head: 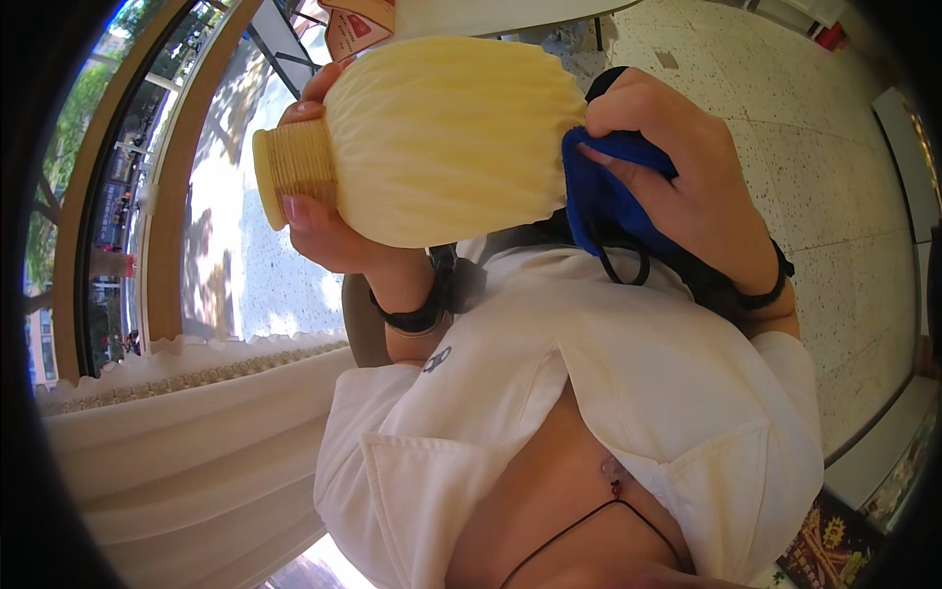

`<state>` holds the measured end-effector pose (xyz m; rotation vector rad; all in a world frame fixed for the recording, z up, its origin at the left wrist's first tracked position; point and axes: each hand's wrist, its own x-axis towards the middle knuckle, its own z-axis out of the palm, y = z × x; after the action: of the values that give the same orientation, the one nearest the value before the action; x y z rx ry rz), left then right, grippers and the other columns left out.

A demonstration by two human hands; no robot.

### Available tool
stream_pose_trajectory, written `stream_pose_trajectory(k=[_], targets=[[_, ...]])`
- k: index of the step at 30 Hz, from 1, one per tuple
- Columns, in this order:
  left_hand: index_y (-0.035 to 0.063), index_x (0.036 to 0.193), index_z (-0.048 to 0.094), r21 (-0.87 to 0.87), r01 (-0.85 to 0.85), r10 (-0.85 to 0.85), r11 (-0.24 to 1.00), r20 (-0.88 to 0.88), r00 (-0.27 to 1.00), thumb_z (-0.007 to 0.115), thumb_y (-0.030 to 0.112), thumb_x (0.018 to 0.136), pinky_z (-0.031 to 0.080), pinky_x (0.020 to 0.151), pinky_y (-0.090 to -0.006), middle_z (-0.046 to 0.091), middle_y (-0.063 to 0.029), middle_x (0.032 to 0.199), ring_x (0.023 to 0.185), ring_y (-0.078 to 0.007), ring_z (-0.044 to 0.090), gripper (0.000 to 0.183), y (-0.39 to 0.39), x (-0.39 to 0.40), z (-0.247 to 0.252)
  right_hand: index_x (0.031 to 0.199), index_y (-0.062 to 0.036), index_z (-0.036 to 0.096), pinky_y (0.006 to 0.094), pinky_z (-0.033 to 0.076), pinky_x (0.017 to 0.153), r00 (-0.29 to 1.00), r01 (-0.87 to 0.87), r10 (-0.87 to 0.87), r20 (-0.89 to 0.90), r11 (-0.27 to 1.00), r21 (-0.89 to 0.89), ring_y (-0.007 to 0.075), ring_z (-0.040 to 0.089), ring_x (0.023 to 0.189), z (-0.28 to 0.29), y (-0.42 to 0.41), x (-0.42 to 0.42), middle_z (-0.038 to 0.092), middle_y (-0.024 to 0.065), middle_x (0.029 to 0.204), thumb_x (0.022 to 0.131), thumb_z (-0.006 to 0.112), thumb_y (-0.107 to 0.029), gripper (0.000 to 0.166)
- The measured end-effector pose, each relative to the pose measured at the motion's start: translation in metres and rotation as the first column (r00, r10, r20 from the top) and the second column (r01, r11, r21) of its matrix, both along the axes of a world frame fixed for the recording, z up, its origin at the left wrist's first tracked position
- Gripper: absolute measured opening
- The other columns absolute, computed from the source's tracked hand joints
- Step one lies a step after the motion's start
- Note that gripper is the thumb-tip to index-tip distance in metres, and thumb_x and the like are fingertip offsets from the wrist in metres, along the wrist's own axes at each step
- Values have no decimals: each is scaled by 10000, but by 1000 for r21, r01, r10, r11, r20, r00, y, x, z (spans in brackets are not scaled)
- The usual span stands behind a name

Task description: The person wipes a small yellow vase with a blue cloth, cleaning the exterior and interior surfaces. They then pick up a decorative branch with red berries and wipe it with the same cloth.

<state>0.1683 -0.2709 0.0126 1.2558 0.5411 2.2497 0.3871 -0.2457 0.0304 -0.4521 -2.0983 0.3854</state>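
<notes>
A pale yellow ribbed vase (449, 143) lies sideways in the air before my chest, its neck pointing left. Cord-like rings circle that narrow neck, which ends in a flared lip. My left hand (331, 228) grips it around the neck and shoulder, thumb below and fingers partly hidden behind. At the other end, my right hand (670, 162) pinches a blue cloth (625, 188) between thumb and fingers. The cloth touches or nearly touches the vase's base edge; I cannot tell which. A black loop hangs under the cloth.
A white table (471, 16) stands beyond the vase, with a printed paper box (358, 28) on it. To the left are a wood-framed window (165, 191) and a white curtain (199, 442). Speckled floor tiles (824, 177) spread to the right, with a dark printed box (831, 534) low down.
</notes>
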Motion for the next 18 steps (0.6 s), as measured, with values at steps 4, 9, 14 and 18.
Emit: stream_pose_trajectory(k=[4,9,14,18], targets=[[-4,1123,481,159,439,-467,884,282,838,503,496,806,397,983,-463,481,-199,1262,1176,-323,488,593,1,-20,-1,951,-47,538,305,478,670,989,63,-69,133,997,48,277,574,750,1,6,3,562,97,853,739,661,59,268],[12,1119,497,122,361,-381,925,296,876,471,490,813,398,961,-449,504,-159,1202,1136,-281,492,568,0,-20,2,932,-27,535,288,454,708,998,13,-2,68,986,-166,263,555,749,4,6,6,558,94,839,670,612,122,310],[24,1102,501,75,255,-266,964,267,926,494,494,787,394,961,-432,489,-150,1221,1155,-267,477,565,-2,-16,5,890,-30,518,276,435,721,989,-74,93,112,983,-168,250,543,784,13,6,13,546,115,857,585,492,120,341],[27,1086,499,46,219,-222,975,315,923,499,498,779,384,969,-436,482,-153,1233,1163,-267,468,562,-5,-11,8,929,-47,526,331,457,751,971,-108,85,225,990,90,283,547,838,13,19,22,567,128,965,566,514,135,406]])
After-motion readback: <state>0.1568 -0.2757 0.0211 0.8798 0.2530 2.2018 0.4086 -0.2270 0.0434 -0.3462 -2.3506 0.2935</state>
